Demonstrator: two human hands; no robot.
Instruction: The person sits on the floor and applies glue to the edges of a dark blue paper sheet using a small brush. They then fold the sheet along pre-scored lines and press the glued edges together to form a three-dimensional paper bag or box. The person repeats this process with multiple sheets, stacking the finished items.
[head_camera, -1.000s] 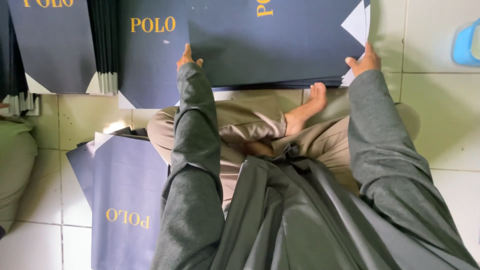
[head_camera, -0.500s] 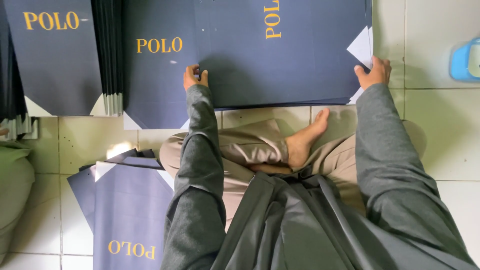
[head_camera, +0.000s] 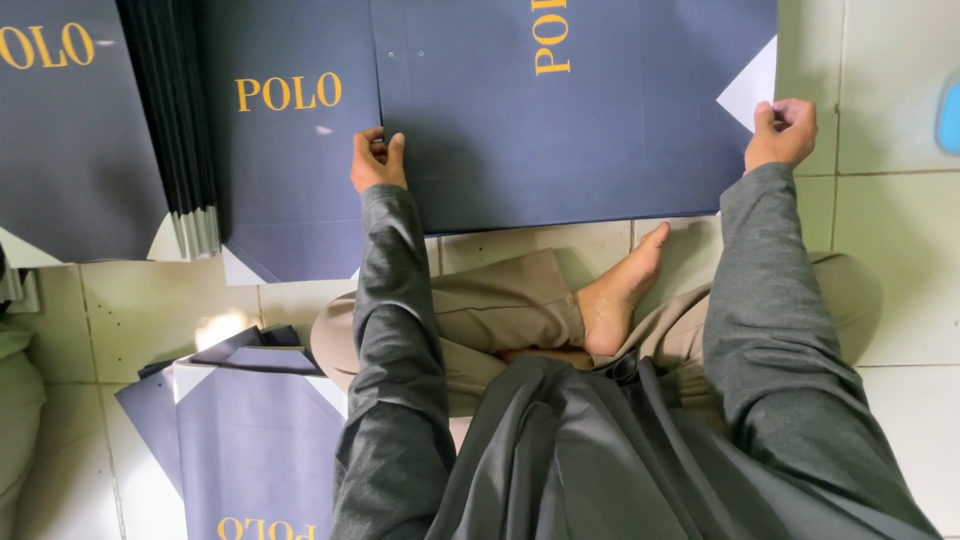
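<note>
While person sits cross-legged on tile floor (head_camera: 900, 300), both hands clamp same navy sheet (head_camera: 560, 140), hands well apart: left hand (head_camera: 377, 160) pinches sheet's left edge, right hand (head_camera: 781, 133) grips folded white corner (head_camera: 752, 88) at right edge. Sheet lies flat just beyond knees, overlapping second navy sheet (head_camera: 290, 170) at left. Folded bags (head_camera: 250, 440) near left elbow, stacked sheets (head_camera: 185, 130) upper left
</note>
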